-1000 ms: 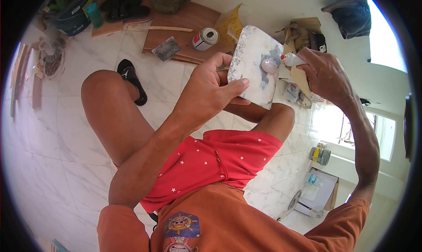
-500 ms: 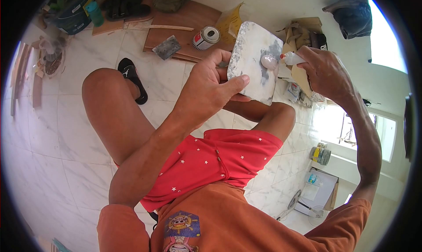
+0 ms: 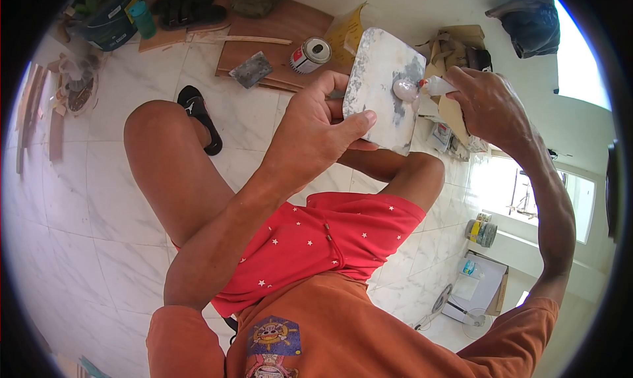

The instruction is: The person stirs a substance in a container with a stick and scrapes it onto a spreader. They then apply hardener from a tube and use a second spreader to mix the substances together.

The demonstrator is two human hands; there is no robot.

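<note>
My left hand (image 3: 318,135) grips a flat, grey-smeared white board (image 3: 378,81) by its lower edge, thumb on its face, and holds it tilted up in front of me. A pale pinkish blob of paste (image 3: 403,88) sits on the board's upper right part. My right hand (image 3: 483,104) is closed around a small white tube (image 3: 438,85) whose red-tipped nozzle touches the blob. I sit with bare knees raised over a white marble floor (image 3: 86,206).
On the floor beyond the board lie wooden boards (image 3: 277,32) with a red-and-white tin can (image 3: 308,55) and a grey scraper (image 3: 250,69). A black sandal (image 3: 198,117) lies by my left knee. A bucket (image 3: 109,19), bags and clutter line the far wall.
The board and both hands have shifted slightly upward. The tube's nozzle stays against the blob, which looks a little larger.
</note>
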